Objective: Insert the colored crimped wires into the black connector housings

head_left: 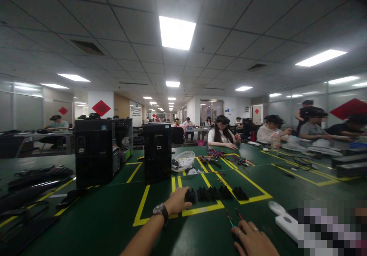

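My left hand [178, 201], with a watch [161, 212] on the wrist, reaches to a row of small black parts on the green table [114, 217]. Thumb and fingers close around the leftmost black part [190, 195]; its exact kind is too dark to tell. To its right lie several more black parts [204, 194] in line, inside yellow tape. At the lower right, my right hand [254, 238], with a ring on one finger, is low over the table. Thin coloured wires [231, 221], teal and red, stick out from its curled fingers; their other ends are hidden.
Black computer cases [157, 152] [94, 152] stand at the left, near a white basket [183, 160]. Bundles of coloured wires [215, 154] lie beyond the row. A white device [286, 225] lies right of my right hand. A person [222, 133] sits across the table; others work farther off.
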### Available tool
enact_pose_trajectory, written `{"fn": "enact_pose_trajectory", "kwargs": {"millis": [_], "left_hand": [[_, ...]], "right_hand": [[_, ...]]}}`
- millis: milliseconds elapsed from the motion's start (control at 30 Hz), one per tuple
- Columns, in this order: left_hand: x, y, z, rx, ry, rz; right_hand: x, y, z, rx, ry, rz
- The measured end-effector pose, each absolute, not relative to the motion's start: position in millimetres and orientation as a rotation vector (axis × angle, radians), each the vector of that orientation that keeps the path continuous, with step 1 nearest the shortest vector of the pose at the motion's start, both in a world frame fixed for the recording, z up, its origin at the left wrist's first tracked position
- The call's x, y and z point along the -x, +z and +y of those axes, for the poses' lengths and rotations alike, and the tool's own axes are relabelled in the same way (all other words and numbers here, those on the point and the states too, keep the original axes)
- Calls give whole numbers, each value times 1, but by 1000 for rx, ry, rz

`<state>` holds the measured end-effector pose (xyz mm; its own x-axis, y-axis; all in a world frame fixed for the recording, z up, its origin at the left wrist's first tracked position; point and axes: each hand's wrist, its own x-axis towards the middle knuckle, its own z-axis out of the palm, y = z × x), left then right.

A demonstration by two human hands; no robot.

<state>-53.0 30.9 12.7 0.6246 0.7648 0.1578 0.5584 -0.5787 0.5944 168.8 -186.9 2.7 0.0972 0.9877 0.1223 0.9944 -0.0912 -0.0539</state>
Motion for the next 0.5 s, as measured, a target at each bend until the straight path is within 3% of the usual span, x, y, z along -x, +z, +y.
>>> {"fn": "enact_pose_trajectory", "kwargs": {"millis": [500], "left_hand": [[76,-14,-16,-2073,806,785]], "right_hand": [[-242,11,-188,1920,-60,-1961]]}}
